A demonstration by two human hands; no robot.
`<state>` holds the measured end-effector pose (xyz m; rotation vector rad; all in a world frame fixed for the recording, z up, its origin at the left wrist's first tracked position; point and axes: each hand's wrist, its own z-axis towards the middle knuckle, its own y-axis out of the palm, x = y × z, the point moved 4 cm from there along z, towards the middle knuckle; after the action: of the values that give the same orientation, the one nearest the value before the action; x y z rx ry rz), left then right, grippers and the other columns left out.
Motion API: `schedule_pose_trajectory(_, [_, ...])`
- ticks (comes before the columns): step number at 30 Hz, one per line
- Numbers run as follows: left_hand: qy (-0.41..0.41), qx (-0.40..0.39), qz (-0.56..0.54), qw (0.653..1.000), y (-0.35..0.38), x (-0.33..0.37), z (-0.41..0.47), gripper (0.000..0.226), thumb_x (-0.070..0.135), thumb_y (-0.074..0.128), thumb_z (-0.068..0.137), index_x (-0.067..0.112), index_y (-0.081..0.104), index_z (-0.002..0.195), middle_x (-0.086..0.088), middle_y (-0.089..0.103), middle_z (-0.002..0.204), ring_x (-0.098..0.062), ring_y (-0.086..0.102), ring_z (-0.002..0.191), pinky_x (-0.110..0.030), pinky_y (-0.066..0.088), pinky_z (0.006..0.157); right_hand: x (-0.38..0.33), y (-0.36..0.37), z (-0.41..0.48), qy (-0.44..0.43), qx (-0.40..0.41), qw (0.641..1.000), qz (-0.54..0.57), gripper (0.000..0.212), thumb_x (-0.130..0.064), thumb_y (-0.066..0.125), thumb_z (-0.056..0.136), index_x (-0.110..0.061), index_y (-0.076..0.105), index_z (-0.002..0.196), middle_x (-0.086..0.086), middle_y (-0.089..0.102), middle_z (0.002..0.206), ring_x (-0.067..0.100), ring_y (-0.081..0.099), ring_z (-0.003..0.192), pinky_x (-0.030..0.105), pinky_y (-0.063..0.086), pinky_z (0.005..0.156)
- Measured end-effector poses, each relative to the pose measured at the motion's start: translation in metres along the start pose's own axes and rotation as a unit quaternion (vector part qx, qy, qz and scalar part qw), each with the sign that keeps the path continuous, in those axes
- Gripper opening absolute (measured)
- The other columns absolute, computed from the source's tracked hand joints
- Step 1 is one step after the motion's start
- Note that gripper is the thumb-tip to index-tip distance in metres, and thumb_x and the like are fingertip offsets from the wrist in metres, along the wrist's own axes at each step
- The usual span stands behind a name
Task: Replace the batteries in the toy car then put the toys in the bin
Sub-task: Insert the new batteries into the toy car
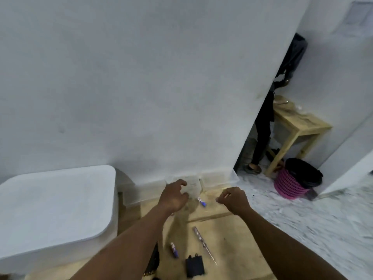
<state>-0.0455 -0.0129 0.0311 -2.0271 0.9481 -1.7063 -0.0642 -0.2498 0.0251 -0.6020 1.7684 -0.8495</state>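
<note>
My left hand (pixel 174 196) is stretched forward, its fingers and thumb curled round the corner of a clear plastic box (pixel 192 186) that stands against the wall. Beside it my right hand (pixel 234 199) hovers with curled fingers and nothing visible in it. One blue-tipped battery (pixel 202 202) lies between my hands, another battery (pixel 174 249) nearer to me. A screwdriver (pixel 204 245) and a black battery cover (pixel 194 266) lie on the wooden surface (pixel 238 243). A dark toy (pixel 153 261) shows partly from under my left forearm.
A large white lidded bin (pixel 56 207) stands at the left. At the right, beyond the wooden surface's edge, a pink basket with a black liner (pixel 292 182) sits on the marble floor beside a wooden stool (pixel 298 126). The white wall is directly ahead.
</note>
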Motion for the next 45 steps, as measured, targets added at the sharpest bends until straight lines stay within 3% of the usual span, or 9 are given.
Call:
schedule_pose_trajectory(5, [0.028,-0.024,0.041,0.998,0.043,0.042,0.062,0.036,0.022,0.06,0.09,0.024,0.06,0.126,-0.005,0.062,0.126,-0.024,0.059,0.115,-0.027,0.046,0.092,0.036,-0.017,0.068,-0.002,0.001,0.998,-0.066,0.023,-0.035,0.081,0.073,-0.033,0.058,0.073,-0.005,0.062,0.082,0.013,0.056,0.076,0.025,0.039,0.066])
schedule_pose_trajectory(9, [0.045,-0.055,0.143,0.987,0.08,0.056,0.112,0.038,0.025,0.054,0.093,0.026,0.054,0.131,-0.003,0.058,0.122,-0.024,0.056,0.115,-0.034,0.044,0.097,0.054,-0.019,0.121,-0.045,-0.029,0.988,-0.147,0.027,-0.036,0.078,0.078,-0.03,0.054,0.09,-0.008,0.059,0.086,0.015,0.06,0.079,0.026,0.038,0.067])
schedule_pose_trajectory(14, [0.107,-0.098,0.343,0.928,0.114,0.065,0.154,0.053,0.04,0.051,0.091,0.024,0.044,0.141,-0.005,0.047,0.138,-0.027,0.045,0.127,-0.043,0.034,0.105,0.063,-0.009,0.167,-0.128,-0.066,0.954,-0.264,0.042,-0.032,0.074,0.08,-0.024,0.049,0.113,-0.002,0.055,0.105,0.024,0.059,0.086,0.03,0.04,0.068])
schedule_pose_trajectory(19, [0.114,-0.122,0.447,0.879,0.133,0.06,0.174,0.058,0.041,0.057,0.09,0.019,0.04,0.142,-0.015,0.037,0.146,-0.034,0.037,0.133,-0.045,0.039,0.105,0.061,0.007,0.187,-0.18,-0.096,0.903,-0.378,0.056,-0.032,0.07,0.086,-0.02,0.039,0.131,0.008,0.046,0.123,0.031,0.065,0.089,0.036,0.044,0.066])
schedule_pose_trajectory(24, [0.109,-0.098,0.467,0.872,0.148,0.059,0.177,0.054,0.027,0.056,0.093,0.017,0.036,0.142,-0.015,0.03,0.149,-0.034,0.03,0.136,-0.043,0.045,0.101,0.063,0.023,0.19,-0.223,-0.117,0.894,-0.37,0.055,-0.008,0.063,0.085,-0.017,0.038,0.134,0.012,0.043,0.125,0.033,0.065,0.084,0.036,0.047,0.066])
schedule_pose_trajectory(30, [0.107,-0.09,0.452,0.881,0.16,0.059,0.183,0.047,0.031,0.053,0.094,0.014,0.043,0.137,-0.015,0.033,0.147,-0.037,0.028,0.137,-0.048,0.049,0.096,0.065,0.03,0.193,-0.255,-0.131,0.885,-0.366,0.057,-0.004,0.061,0.086,-0.015,0.038,0.138,0.012,0.044,0.129,0.034,0.064,0.086,0.032,0.04,0.065])
schedule_pose_trajectory(33, [0.116,-0.095,0.449,0.881,0.162,0.055,0.182,0.045,0.033,0.052,0.095,0.014,0.047,0.135,-0.015,0.036,0.146,-0.037,0.03,0.136,-0.05,0.046,0.1,0.065,0.028,0.191,-0.268,-0.139,0.883,-0.36,0.057,-0.004,0.063,0.084,-0.015,0.04,0.135,0.011,0.044,0.127,0.033,0.062,0.076,0.033,0.043,0.062])
schedule_pose_trajectory(41, [0.148,-0.078,0.41,0.897,0.158,0.048,0.179,0.045,0.043,0.045,0.095,0.015,0.053,0.129,-0.01,0.047,0.138,-0.031,0.037,0.129,-0.044,0.046,0.095,0.069,0.021,0.193,-0.292,-0.135,0.885,-0.337,0.044,-0.003,0.059,0.079,-0.016,0.044,0.118,0.005,0.044,0.116,0.022,0.03,0.047,0.033,0.033,0.054])
schedule_pose_trajectory(45, [0.155,-0.085,0.402,0.898,0.15,0.049,0.181,0.047,0.047,0.051,0.095,0.016,0.052,0.13,-0.007,0.047,0.136,-0.027,0.04,0.126,-0.04,0.048,0.09,0.074,0.017,0.192,-0.277,-0.105,0.894,-0.337,0.039,-0.005,0.054,0.082,-0.02,0.045,0.117,0.002,0.046,0.115,0.029,0.04,0.053,0.033,0.037,0.053])
